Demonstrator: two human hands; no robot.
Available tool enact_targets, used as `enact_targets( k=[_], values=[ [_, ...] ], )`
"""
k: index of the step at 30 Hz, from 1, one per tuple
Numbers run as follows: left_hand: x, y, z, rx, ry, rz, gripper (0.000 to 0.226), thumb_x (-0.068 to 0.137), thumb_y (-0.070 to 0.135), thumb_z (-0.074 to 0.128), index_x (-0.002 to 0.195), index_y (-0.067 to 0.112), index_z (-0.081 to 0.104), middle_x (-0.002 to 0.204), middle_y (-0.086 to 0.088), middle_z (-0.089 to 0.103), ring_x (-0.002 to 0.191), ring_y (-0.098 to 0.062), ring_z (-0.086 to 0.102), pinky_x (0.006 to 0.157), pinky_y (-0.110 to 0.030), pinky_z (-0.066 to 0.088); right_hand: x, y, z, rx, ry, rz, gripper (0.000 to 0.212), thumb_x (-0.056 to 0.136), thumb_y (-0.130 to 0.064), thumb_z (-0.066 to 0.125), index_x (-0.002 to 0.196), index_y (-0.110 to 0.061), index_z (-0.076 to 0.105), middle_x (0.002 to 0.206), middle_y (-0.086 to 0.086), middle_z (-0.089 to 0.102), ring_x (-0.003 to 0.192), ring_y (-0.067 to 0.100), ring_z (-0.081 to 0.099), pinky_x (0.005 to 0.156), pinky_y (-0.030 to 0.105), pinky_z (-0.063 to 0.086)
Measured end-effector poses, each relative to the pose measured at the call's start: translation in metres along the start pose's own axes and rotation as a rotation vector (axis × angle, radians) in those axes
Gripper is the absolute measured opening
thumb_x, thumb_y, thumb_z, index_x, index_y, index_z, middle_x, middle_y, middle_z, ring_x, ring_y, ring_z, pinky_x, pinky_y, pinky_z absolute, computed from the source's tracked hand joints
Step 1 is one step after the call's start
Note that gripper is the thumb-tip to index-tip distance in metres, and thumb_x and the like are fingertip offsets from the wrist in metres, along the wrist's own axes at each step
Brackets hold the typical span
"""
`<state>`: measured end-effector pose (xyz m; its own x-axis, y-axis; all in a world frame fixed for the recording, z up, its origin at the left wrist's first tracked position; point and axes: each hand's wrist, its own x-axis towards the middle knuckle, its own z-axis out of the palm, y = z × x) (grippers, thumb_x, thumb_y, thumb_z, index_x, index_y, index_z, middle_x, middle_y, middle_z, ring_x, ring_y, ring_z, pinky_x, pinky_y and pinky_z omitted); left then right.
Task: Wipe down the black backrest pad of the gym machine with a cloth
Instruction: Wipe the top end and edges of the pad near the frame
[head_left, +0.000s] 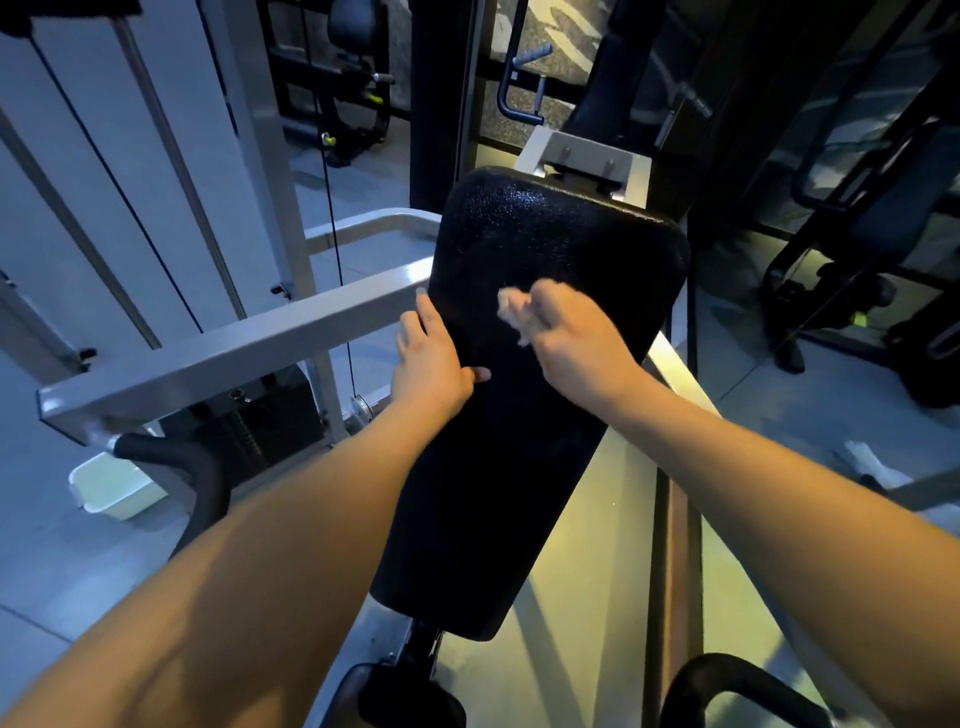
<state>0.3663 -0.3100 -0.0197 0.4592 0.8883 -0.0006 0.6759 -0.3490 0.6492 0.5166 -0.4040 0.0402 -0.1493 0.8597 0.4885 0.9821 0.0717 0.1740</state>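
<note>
Both forearms come in from the bottom of the frame. Between them the black backrest pad (519, 467) runs up the centre, tilted a little right. Left hand (431, 358) is mid-frame on the pad's left edge, fingers released and lying straight along the side, thumb spread onto the face. Right hand (576, 332) is just right of it on the pad face, fingers clenched round a pale cloth (514, 312); the cloth is blurred and sticks out to the left, against the pad. White frame bar (234, 353) crosses left of the pad, with a white tub (111, 486) on the floor at lower left. A pale bracket (587, 156) sits behind the pad's top end. Dark machines fill the upper frame.
</note>
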Motion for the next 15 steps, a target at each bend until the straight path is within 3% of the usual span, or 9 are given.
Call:
enact_targets(
  k=[3,7,10,13,15],
  values=[
    [-0.002,-0.001,0.002,0.055,0.015,-0.005,0.128,0.080,0.043,0.081,0.156,0.014,-0.017,0.150,-0.011,0.017,0.138,-0.033,0.028,0.106,-0.049,0.040,0.014,0.009,-0.018,-0.049,-0.062,-0.115,0.041,0.110,-0.040,0.028,0.104,-0.012,0.057,0.091,0.001,0.048,0.078,0.018,0.041,0.071,0.042,0.041],
    [-0.001,0.001,0.000,0.071,-0.006,-0.015,0.128,0.080,0.044,0.080,0.156,0.015,-0.018,0.151,-0.011,0.016,0.138,-0.034,0.029,0.107,-0.050,0.039,0.052,0.033,-0.039,-0.238,0.172,-0.006,0.022,0.103,-0.007,0.054,0.120,0.005,0.059,0.098,0.016,0.049,0.081,0.027,0.043,0.061,0.039,0.035],
    [-0.001,-0.001,0.001,0.082,0.004,-0.005,0.128,0.079,0.045,0.081,0.156,0.014,-0.017,0.150,-0.011,0.019,0.135,-0.033,0.032,0.106,-0.049,0.040,0.034,0.012,-0.010,-0.100,0.150,0.136,0.023,0.100,-0.002,0.054,0.121,0.006,0.062,0.098,0.016,0.053,0.083,0.029,0.045,0.068,0.043,0.041],
    [0.000,-0.004,0.002,0.092,0.003,0.004,0.128,0.080,0.044,0.081,0.156,0.013,-0.017,0.150,-0.012,0.020,0.134,-0.033,0.032,0.106,-0.048,0.040,0.004,-0.011,0.013,-0.143,-0.017,-0.159,0.025,0.103,-0.007,0.052,0.119,0.009,0.064,0.093,0.015,0.054,0.077,0.032,0.047,0.061,0.044,0.034],
    [0.000,-0.004,0.002,0.111,0.007,0.016,0.128,0.081,0.044,0.080,0.156,0.011,-0.018,0.150,-0.013,0.020,0.133,-0.033,0.032,0.105,-0.047,0.040,0.015,-0.003,-0.002,-0.167,-0.061,-0.240,0.023,0.102,-0.008,0.053,0.117,0.005,0.064,0.095,0.014,0.055,0.080,0.031,0.049,0.063,0.043,0.036]
  ],
)
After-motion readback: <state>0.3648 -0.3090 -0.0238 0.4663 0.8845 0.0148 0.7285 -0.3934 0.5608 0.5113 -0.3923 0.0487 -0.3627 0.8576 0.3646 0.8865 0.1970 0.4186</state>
